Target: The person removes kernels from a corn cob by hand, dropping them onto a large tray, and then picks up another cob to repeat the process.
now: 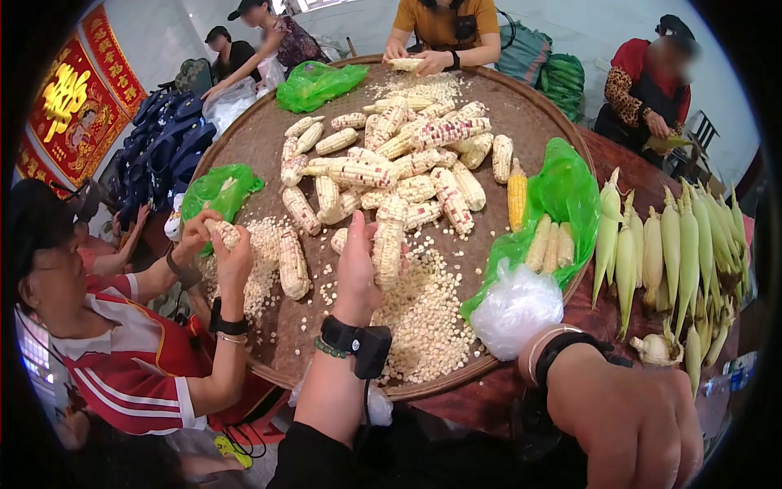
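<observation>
My left hand (358,273), with a black device on the wrist, holds an ear of corn (389,244) upright, its fingers partly behind it. Below lies a heap of loose pale kernels (423,318) on the large round woven tray (326,74). Close to the camera at lower right is my right hand (623,416), back up, with fingers bent together. Its fingertips are out of sight, so anything in them cannot be made out. A pile of husked white-and-purple ears (358,171) covers the middle of the tray.
A green bag (562,191) with several ears, a yellow ear (517,196) and a clear plastic bag (519,306) sit on the right rim. Unhusked corn (688,244) lies on the red table. A person (163,326) at left and others across the tray handle corn.
</observation>
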`<state>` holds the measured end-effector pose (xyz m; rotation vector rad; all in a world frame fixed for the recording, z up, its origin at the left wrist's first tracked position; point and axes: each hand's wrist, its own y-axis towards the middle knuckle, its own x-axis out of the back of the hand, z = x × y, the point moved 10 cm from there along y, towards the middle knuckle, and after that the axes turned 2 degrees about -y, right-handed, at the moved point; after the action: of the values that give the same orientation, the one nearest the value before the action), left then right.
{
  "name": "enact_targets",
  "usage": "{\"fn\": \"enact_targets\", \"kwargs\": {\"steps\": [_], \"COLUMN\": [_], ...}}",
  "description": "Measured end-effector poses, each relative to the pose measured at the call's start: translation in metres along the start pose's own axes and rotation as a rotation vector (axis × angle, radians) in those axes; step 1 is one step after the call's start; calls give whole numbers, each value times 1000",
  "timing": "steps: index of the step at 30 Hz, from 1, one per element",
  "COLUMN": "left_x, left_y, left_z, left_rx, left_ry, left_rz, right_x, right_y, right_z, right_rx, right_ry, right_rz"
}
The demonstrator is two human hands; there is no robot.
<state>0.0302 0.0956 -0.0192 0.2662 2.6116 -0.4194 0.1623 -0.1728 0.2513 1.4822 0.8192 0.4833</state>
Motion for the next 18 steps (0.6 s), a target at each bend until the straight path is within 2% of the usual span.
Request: {"fn": "enact_targets", "kwargs": {"steps": [2,7,8,10,11,13,14,16,18], "left_x": [-1,2,2,1,1,1,1,0,0], "left_y": [1,1,2,1,1,1,1,1,1], "left_z": [1,3,3,2,2,2,2,2,2], "left_rx": [-8,7,1,3,7,8,11,13,15], "left_ry": [-6,-19,-34,-24,-14,-13,-12,-18,-24], "left_rz": [29,-20,-23,-17,-11,-15,-19,-12,-6], "right_x": [1,7,10,-2,0,-4,-8,-1,-1], "right_y": [0,3,4,6,5,5,4,4,3], "right_z": [4,-13,-11,-12,-16,-11,-8,-11,-10], "right_rx": [7,-312,-312,-351,-350,-194,-194,-296,-236], "right_ry": [-38,139,140,127,127,131,131,54,38], "right_rz": [-32,-85,-85,149,150,202,203,8,24]}}
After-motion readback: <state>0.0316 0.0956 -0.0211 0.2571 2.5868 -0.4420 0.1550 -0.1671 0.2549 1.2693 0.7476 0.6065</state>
